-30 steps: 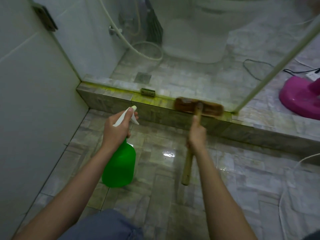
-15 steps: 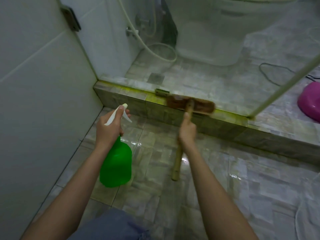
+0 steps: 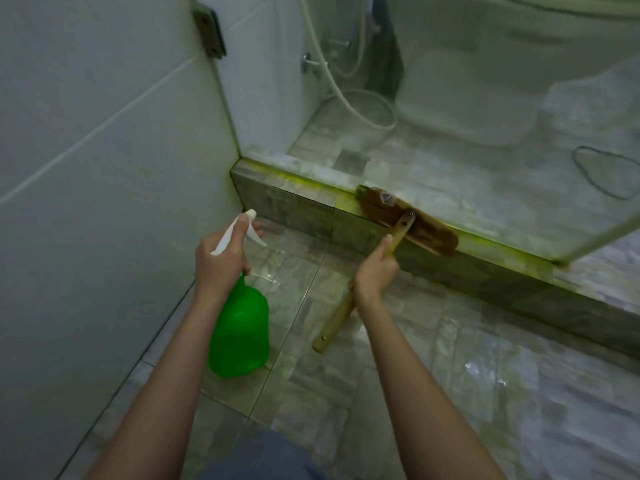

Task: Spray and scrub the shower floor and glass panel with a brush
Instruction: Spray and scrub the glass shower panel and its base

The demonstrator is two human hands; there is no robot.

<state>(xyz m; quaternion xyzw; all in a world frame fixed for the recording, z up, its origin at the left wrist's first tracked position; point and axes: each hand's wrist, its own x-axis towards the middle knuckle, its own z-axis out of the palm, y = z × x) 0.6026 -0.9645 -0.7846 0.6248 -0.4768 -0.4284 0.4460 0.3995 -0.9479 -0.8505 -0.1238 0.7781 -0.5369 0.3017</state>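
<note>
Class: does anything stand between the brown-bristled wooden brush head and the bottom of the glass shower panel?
Nothing visible does. The brown-bristled brush head lies on the yellow-stained tiled kerb, right along the foot of the glass panel.

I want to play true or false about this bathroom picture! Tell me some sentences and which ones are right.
1. The left hand holds a green spray bottle. True.
2. The right hand is empty. False: it grips the wooden handle of the brush.
3. The brush head is up on the wall. False: it lies on the yellow-stained tiled step.
4. A white hose loops on the floor beside the toilet. True.
</note>
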